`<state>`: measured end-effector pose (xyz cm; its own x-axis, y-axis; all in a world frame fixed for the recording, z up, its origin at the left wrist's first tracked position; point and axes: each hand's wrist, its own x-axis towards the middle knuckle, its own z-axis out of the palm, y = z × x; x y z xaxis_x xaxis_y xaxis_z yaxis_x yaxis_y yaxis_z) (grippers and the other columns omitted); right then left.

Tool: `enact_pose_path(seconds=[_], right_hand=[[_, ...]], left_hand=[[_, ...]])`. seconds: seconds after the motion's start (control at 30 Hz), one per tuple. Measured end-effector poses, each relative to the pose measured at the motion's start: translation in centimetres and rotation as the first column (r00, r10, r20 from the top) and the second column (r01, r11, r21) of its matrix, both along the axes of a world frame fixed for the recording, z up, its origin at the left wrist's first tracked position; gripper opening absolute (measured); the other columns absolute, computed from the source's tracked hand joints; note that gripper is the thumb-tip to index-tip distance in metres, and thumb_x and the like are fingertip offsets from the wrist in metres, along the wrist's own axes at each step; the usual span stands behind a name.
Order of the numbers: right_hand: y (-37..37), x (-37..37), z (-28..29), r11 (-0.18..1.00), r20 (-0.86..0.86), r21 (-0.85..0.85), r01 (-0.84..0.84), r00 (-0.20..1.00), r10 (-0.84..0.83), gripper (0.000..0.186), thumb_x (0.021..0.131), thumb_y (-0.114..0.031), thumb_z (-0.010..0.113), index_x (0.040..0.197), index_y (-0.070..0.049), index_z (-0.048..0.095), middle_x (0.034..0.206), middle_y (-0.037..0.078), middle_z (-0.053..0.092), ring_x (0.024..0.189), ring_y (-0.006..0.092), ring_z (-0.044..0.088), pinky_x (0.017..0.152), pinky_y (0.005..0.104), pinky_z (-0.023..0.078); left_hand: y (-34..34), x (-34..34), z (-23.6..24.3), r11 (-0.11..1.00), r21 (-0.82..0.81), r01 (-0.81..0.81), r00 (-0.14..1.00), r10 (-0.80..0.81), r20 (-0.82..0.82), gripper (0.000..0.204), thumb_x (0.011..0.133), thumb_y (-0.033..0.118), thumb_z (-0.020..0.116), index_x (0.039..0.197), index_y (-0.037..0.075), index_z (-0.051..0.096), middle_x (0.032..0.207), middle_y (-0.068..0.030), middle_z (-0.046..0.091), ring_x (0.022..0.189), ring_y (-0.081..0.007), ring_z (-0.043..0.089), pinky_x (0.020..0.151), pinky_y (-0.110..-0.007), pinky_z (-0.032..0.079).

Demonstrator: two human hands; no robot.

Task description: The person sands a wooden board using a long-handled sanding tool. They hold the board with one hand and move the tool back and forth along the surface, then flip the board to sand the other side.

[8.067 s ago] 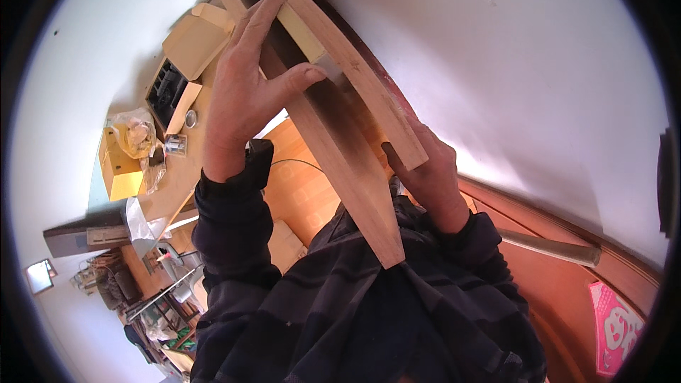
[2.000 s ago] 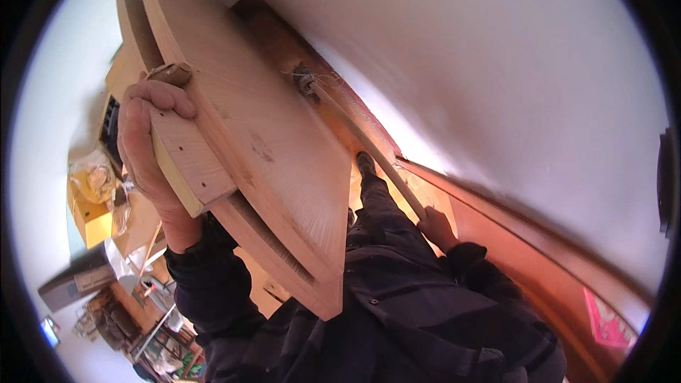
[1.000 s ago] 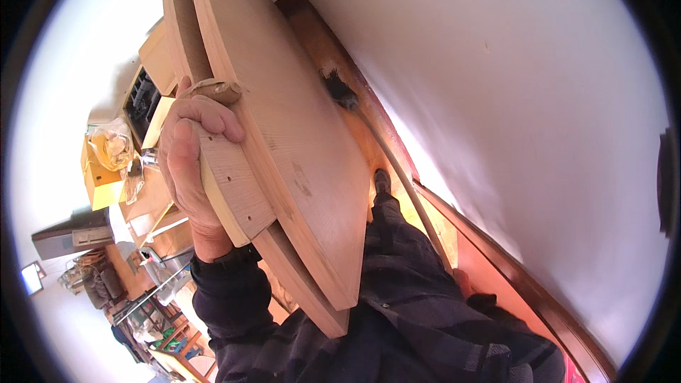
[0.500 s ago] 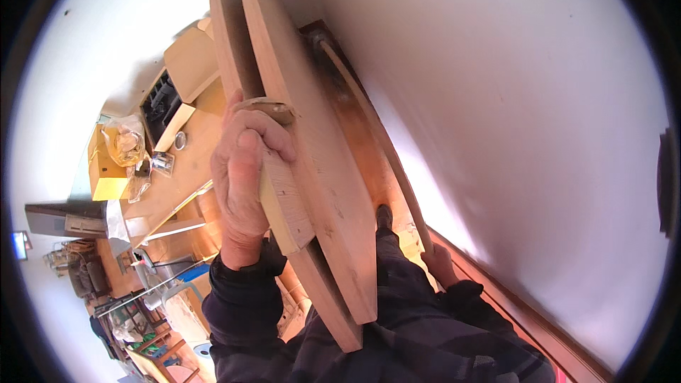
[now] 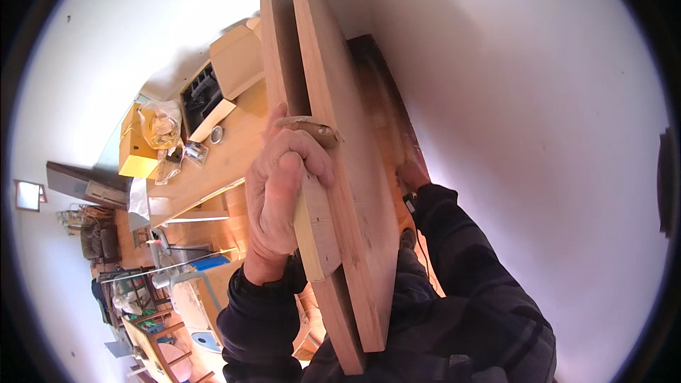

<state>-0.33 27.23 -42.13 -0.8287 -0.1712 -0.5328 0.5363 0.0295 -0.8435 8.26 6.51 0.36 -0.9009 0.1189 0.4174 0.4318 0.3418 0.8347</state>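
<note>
Right of the bench [image 5: 237, 135], the left hand [image 5: 275, 195] clamps its fingers on the block [image 5: 320, 230] of a double wooden panel [image 5: 372, 255]; farther right is the right hand [image 5: 410, 174], fingers too blurred to tell.

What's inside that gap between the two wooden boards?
Beyond the left hand, one board shows its shaded inner face. Nearer, a pale wooden block covers part of the gap; whatever lies behind the block and hand is hidden.

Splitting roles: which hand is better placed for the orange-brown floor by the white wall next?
Right, likely: right hand is low near the wall; left hand, higher up, grips a pale rectangular wooden block.
</note>
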Motion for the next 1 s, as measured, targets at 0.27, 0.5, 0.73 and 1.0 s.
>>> enact_pose_path(seconds=[0.27,0.5,0.73,1.0], right_hand=[[0.3,1.1,-0.9,0.979,0.304,-0.193,0.073,0.952,-0.011,0.020,0.099,-0.020,0.063,0.111,-0.006,0.054,0.079,0.005,0.060,0.060,0.0177,0.057,0.051,0.0351,0.050],[2.0,5.7,-4.1,0.997,0.228,0.019,0.080,0.970,-0.082,0.059,0.100,-0.027,0.064,0.153,-0.013,0.043,0.079,0.005,0.059,0.059,0.0162,0.055,0.050,0.0340,0.047],[5.6,11.7,-3.7,0.963,0.038,0.270,-0.015,0.999,0.005,0.064,0.100,-0.027,0.062,0.157,-0.010,0.041,0.077,0.006,0.059,0.055,0.0168,0.055,0.046,0.0356,0.047],[11.9,28.2,-3.5,0.761,-0.237,0.649,0.028,0.957,0.167,0.054,0.100,-0.025,0.063,0.146,-0.002,0.048,0.099,0.024,0.071,0.075,0.0380,0.071,0.062,0.0490,0.056]], left_hand=[[0.4,0.1,0.2,0.999,0.001,-0.045,0.998,0.045,0.031,0.048,0.101,0.048,0.044,0.075,0.011,0.060,0.076,-0.0034,0.061,0.093,-0.0237,0.059,0.127,-0.049,0.015],[0.2,0.1,-0.1,0.999,-0.003,-0.041,0.999,0.041,0.027,0.048,0.101,0.047,0.043,0.075,0.011,0.061,0.076,-0.0034,0.062,0.092,-0.0216,0.060,0.127,-0.048,0.014],[0.3,0.1,-0.4,1.000,-0.001,-0.002,1.000,0.002,-0.015,0.048,0.102,0.043,0.040,0.077,0.009,0.060,0.076,-0.0033,0.060,0.091,-0.0211,0.059,0.128,-0.048,0.015],[0.8,0.6,-0.3,0.998,0.039,0.058,0.997,-0.056,-0.062,0.048,0.105,0.039,0.039,0.079,0.005,0.060,0.084,-0.0071,0.061,0.101,-0.0231,0.059,0.121,-0.042,0.025]])
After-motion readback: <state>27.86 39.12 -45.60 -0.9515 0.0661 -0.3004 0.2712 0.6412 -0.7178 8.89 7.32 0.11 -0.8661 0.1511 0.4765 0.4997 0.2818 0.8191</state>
